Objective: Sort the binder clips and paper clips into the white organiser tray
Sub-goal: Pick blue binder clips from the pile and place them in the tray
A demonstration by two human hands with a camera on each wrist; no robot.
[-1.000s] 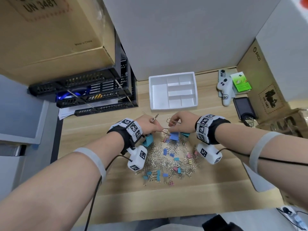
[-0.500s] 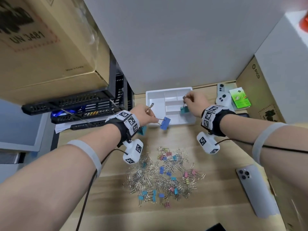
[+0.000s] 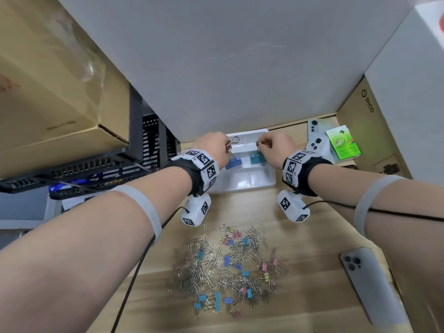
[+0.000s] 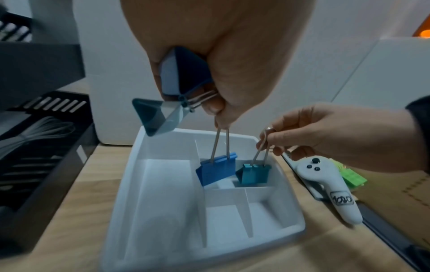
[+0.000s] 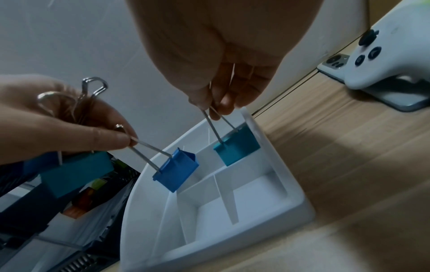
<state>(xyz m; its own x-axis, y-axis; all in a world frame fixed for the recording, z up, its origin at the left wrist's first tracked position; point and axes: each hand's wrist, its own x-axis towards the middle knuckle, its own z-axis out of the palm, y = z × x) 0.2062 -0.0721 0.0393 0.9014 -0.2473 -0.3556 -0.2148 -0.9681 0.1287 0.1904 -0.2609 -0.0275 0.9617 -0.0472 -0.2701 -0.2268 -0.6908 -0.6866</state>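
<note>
The white organiser tray point(image 3: 263, 181) point(image 4: 130, 202) point(image 5: 295, 184) sits at the back of the wooden desk. My left hand point(image 3: 216, 147) point(image 4: 218, 110) pinches the wire handles of a blue binder clip point(image 3: 233, 162) point(image 4: 216, 171) point(image 5: 177, 173) hanging over the tray's middle, and holds two more large teal clips point(image 4: 163, 110) point(image 5: 76, 171) in the palm. My right hand point(image 3: 271, 146) point(image 5: 216, 104) pinches the handles of a teal binder clip point(image 3: 257, 159) point(image 4: 254, 174) point(image 5: 237, 147) hanging in a back right compartment. A pile of paper clips and small binder clips point(image 3: 228, 265) lies nearer to me.
A black mesh paper rack point(image 3: 120, 169) stands left of the tray under a cardboard box point(image 3: 48, 80). A white controller point(image 3: 317, 146) point(image 4: 330, 191) point(image 5: 384, 55), a phone and a green packet point(image 3: 342, 145) lie right of it. Another phone point(image 3: 372, 287) lies at the front right.
Both hands lifted large binder clips from the pile and carried them back over the tray. The right hand's teal clip has dropped lower into its compartment; the left hand's blue clip moved over the tray.
</note>
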